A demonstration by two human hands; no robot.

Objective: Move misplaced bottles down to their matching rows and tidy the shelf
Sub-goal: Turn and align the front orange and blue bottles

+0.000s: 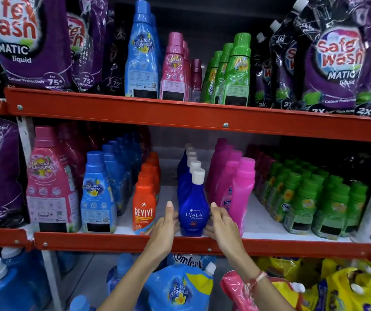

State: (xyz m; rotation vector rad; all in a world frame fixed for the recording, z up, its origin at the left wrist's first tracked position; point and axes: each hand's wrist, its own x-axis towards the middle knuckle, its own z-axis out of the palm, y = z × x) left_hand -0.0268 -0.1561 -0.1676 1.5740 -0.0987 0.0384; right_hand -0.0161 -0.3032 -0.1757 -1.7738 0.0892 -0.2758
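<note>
A dark blue plastic bottle with a white flip cap and the word UJALA on its label (194, 212) stands upright at the front edge of the middle shelf (269, 223), a white board carried on an orange-red metal rail, and it heads a single-file row of matching blue bottles (187, 167) running back behind it. The left hand (164, 230) lies against the left side of this front bottle, and the right hand (221, 223) lies against its right side, so the bottle sits between the two palms. The fingers (169, 208) of the left hand are straight and pointing up and back along the bottle's side, not curled around it; those of the right hand are likewise extended, the tips level with the bottle's shoulder, cupping rather than clenching. Both hands are thus open and pressed flat to the bottle from either side. Just left of the UJALA bottle, beyond the left hand, stands a row of orange-red plastic bottles labelled REVIVE (143, 209). Just right of it, behind the right hand, stands a row of bright pink plastic bottles (242, 194). Further right of the UJALA bottle is a block of green capped bottles (310, 198); further left are light blue bottles marked ALL DAY FRESHNESS (98, 191).
</note>
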